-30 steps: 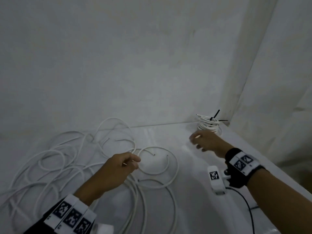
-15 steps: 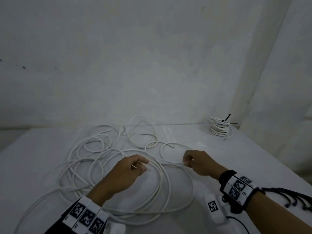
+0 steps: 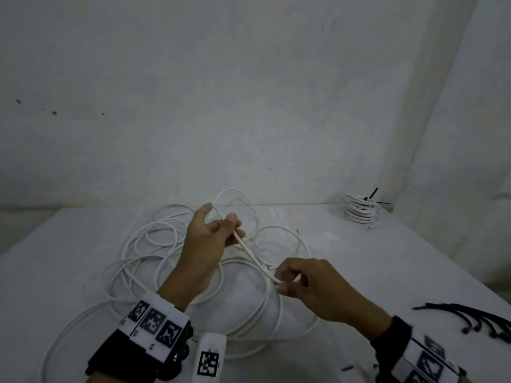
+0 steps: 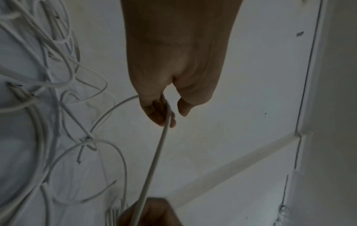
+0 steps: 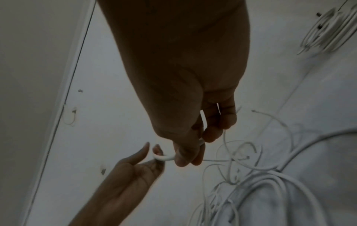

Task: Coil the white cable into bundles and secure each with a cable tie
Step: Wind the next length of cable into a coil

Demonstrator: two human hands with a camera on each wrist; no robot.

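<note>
R hand [image 3: 312,288] nearest, low over the white bench [image 3: 414,272]: thumb + fingertips pinched on a taut stretch of thin white round cable [image 3: 250,251], other fingers curled under. L hand [image 3: 210,236] a bit further out and higher, thumb + forefinger pinching same cable, remaining fingers loosely spread. Cable runs straight btwn both hands, lifted off bench. Rest of the cable lies in loose tangled loops [image 3: 154,261] on bench under and beyond the hands, several cut ends visible. Both wrists carry black straps w/ white square-marker tags [image 3: 154,324]. Bunch of loose black plastic cable ties [image 3: 478,322] on bench at R edge, just beside R forearm. Far R corner by wall: finished small coil of white cable [image 3: 359,211], stacked turns, black tie [image 3: 370,196] round it w/ tail sticking up
</note>
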